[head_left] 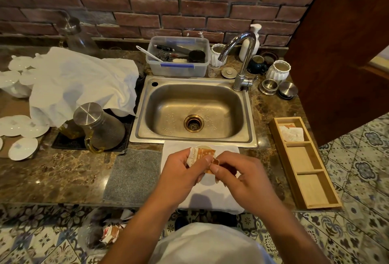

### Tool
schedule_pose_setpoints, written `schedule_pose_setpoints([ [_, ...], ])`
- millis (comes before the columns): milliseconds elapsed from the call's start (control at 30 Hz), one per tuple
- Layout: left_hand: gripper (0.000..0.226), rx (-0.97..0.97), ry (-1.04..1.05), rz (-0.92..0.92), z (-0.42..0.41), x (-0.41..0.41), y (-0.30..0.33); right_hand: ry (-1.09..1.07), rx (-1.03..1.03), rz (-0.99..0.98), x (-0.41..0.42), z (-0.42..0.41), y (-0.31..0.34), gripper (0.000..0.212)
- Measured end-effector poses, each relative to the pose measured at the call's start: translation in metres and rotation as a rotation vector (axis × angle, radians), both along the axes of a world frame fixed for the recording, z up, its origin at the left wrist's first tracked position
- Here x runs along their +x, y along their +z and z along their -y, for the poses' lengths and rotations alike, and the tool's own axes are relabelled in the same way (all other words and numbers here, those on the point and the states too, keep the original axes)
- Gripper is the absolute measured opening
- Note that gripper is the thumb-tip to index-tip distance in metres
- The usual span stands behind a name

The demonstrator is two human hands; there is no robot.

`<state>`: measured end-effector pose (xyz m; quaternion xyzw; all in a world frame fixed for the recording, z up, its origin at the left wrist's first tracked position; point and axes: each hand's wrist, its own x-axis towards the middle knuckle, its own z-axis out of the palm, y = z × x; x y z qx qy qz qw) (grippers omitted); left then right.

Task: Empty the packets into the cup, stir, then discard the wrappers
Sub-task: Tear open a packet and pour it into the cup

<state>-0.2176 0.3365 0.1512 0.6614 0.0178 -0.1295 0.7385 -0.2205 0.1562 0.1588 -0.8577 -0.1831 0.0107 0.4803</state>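
Overhead, both hands' fingers (pixel 210 159) pinching an orange-white packet (pixel 201 155), print unreadable.

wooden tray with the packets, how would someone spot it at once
Start at the sink and look right along the counter. The wooden tray lies near the edge, with three compartments. Only its far one holds packets; no other wooden box is there.
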Motion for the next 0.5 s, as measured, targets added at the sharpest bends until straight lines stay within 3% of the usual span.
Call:
schedule_pose_setpoints([
  [233, 0.023, -0.034, 0.006, -0.076, 0.0013, 0.001, 0.0002, -0.024, -0.021, 0.106, -0.0008, -0.0004, -0.0034, 0.009],
  [400, 0.036, 0.032, 0.035, -0.091, 0.0039, 0.0021, -0.0004, -0.013, -0.176, 0.228, -0.0009, 0.0004, -0.0073, 0.009],
  [500, 0.035, 0.041, 0.032, -0.09, 0.0021, 0.0023, -0.0002, -0.037, -0.119, 0.167, -0.002, -0.0009, -0.0064, 0.006],
])
